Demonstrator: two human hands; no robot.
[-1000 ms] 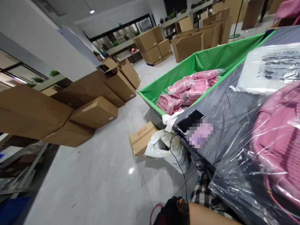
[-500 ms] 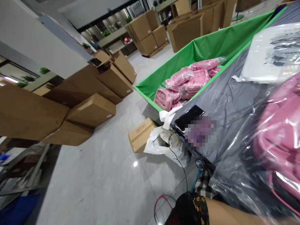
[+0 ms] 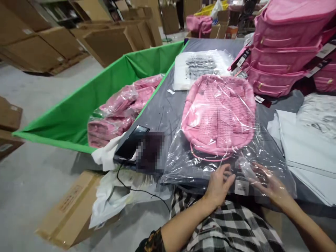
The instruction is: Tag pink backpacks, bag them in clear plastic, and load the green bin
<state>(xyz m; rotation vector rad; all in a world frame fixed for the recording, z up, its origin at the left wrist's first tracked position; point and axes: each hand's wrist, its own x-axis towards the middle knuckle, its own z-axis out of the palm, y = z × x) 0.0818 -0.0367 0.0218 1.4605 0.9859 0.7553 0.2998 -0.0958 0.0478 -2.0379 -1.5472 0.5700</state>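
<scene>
A pink backpack [image 3: 219, 115] lies inside a clear plastic bag [image 3: 181, 164] on the grey-covered table. My left hand [image 3: 220, 182] is at the near edge of the bag, below the backpack, with its fingers bent and the thumb apart. To its right, my right hand [image 3: 269, 183] has its fingers curled at a loose flap of the bag, and plastic partly covers them. Between the hands shows a tag with a white label [image 3: 241, 187]. A pink strap loops from the backpack's lower edge.
On the left stands a green fabric bin [image 3: 65, 105] with several bagged pink backpacks [image 3: 123, 105]. Stacked pink backpacks [image 3: 286, 52] rise at the back right. Printed plastic bags [image 3: 202, 66], a phone [image 3: 132, 141] and white sheets [image 3: 309, 147] lie on the table. A carton [image 3: 70, 210] sits on the floor.
The view has swung right, from the floor and cartons to the table. Both hands now show at the bag's near edge; earlier only a forearm was clear.
</scene>
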